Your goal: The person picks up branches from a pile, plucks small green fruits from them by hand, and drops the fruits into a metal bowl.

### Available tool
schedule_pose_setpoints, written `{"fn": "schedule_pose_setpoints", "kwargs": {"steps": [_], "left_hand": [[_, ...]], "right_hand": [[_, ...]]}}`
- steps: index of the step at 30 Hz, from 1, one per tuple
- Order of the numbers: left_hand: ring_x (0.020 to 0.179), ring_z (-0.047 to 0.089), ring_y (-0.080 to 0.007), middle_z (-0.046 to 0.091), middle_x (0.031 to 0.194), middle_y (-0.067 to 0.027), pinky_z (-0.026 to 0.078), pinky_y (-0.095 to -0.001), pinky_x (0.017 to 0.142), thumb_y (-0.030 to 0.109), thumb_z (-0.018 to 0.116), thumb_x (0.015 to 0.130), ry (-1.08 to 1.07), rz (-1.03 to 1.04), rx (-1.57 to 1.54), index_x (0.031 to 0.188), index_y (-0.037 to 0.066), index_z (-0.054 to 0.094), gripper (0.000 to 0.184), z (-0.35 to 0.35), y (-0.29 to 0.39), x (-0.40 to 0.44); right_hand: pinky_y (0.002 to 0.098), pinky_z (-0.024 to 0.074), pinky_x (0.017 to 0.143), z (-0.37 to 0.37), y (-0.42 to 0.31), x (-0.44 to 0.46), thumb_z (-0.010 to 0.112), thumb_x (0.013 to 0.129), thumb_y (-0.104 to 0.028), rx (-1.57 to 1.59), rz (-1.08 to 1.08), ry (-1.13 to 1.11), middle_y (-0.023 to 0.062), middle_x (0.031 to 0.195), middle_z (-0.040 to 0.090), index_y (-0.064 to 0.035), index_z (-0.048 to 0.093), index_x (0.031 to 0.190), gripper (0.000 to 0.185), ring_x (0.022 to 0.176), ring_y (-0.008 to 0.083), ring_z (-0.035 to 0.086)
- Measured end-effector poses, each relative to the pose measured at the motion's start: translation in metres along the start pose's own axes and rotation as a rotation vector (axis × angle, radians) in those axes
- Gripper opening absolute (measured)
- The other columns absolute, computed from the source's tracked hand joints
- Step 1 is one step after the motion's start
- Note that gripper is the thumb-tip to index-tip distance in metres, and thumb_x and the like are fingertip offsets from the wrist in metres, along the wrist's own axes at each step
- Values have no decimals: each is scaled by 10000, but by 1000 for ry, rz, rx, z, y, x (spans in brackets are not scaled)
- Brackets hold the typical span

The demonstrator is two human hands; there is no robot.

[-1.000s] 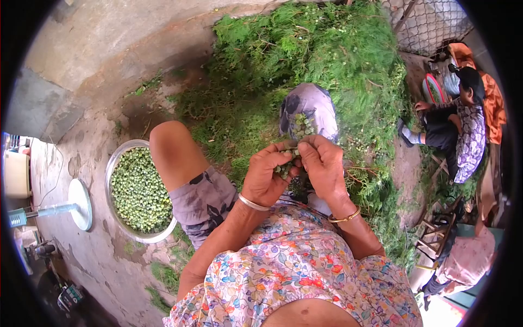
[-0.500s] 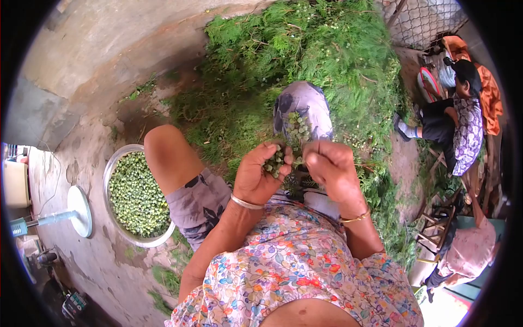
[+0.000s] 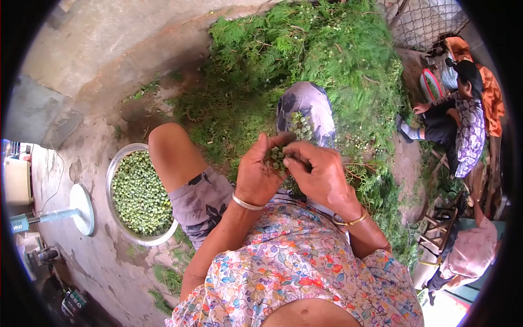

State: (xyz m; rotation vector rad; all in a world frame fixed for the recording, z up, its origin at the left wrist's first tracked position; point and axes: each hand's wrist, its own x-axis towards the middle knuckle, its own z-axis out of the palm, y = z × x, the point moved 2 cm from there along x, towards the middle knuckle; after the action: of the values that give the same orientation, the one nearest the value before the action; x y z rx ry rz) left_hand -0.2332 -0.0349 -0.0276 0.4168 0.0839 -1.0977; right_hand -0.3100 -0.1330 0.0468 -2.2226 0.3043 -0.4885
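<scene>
I'm watching centre frame: the left hand (image 3: pixel 257 177) has green berries (image 3: pixel 278 156) in its curled grip; the right hand (image 3: pixel 321 177) is at their edge, its pinch unclear. I'd pluck gently over that cupped palm.

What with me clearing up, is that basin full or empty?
The basin is not empty: green fruits spread across its visible inside. How full, I cannot tell; from above their depth is hidden.
</scene>
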Motion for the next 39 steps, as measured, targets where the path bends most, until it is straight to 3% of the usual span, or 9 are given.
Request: {"fn": "schedule_pose_setpoints", "kwargs": {"steps": [8, 10, 15, 17, 19, 21, 24, 29, 39], "left_hand": [[1022, 570, -263, 589, 1108, -152, 450, -406, 917, 510, 357, 962, -61, -60, 16, 1165, -42, 519, 610, 3, -3, -4], [923, 605, -232, 627, 1024, -129, 481, -363, 854, 457, 320, 990, 123, -62, 11, 1131, -42, 544, 564, 16, -4, -7], [907, 604, -233, 630, 1010, -138, 488, -354, 771, 461, 313, 990, 76, -80, -17, 1140, -58, 536, 584, 7, -3, 0], [900, 603, -232, 628, 1014, -147, 487, -351, 740, 460, 312, 991, 90, -78, -45, 1145, -62, 533, 588, 6, -3, 3], [979, 578, -269, 586, 1086, -192, 494, -374, 809, 521, 371, 955, 141, -63, -43, 1203, -79, 488, 660, 6, -2, 5], [996, 573, -287, 576, 1095, -208, 494, -389, 838, 525, 370, 953, -14, -92, -111, 1204, -89, 480, 672, -6, 2, 10], [1065, 548, -345, 549, 1129, -246, 460, -432, 939, 543, 362, 947, -112, -140, -161, 1216, -104, 459, 708, -7, 1, 7], [1133, 525, -306, 538, 1204, -218, 385, -411, 1018, 533, 332, 961, 23, -48, 42, 1235, -95, 452, 695, -3, -8, 6], [1127, 531, -286, 558, 1199, -194, 373, -410, 1024, 508, 322, 972, -18, -95, -22, 1232, -94, 459, 670, -7, -14, 9]], "right_hand": [[402, 497, 543, 8, 18, 6, 603, 784, -46, -246, -145, 71, 152, 686, 629, -42, 607, 843, 59, 618, 327, 628], [392, 496, 537, 10, 21, 4, 596, 790, -38, -281, -137, 61, 153, 680, 627, -34, 604, 832, 42, 619, 330, 627], [309, 480, 526, 2, 24, 4, 605, 823, -45, 548, 387, 43, 116, 650, 625, 30, 601, 814, 76, 561, 205, 620], [306, 478, 522, -2, 24, 1, 621, 818, -52, 488, 310, 13, 104, 644, 624, 23, 619, 837, 77, 556, 175, 610], [302, 475, 519, -11, 25, -3, 637, 814, -58, 430, 232, -23, 93, 638, 624, 16, 637, 860, 87, 552, 145, 600], [299, 473, 522, -15, 15, -10, 664, 794, -65, 385, -20, -569, 91, 642, 629, -18, 665, 892, 108, 562, 156, 611], [251, 469, 543, -11, -2, -7, 714, 754, -58, 161, 194, -324, 52, 657, 619, -19, 667, 936, 192, 590, 55, 575], [405, 497, 552, 14, 10, 7, 656, 727, -42, -193, -192, 32, 146, 692, 626, -42, 655, 877, 150, 611, 331, 611], [416, 502, 556, 28, 27, 2, 626, 736, -29, -330, -178, -35, 129, 659, 613, -34, 589, 813, 86, 598, 321, 622]]}}
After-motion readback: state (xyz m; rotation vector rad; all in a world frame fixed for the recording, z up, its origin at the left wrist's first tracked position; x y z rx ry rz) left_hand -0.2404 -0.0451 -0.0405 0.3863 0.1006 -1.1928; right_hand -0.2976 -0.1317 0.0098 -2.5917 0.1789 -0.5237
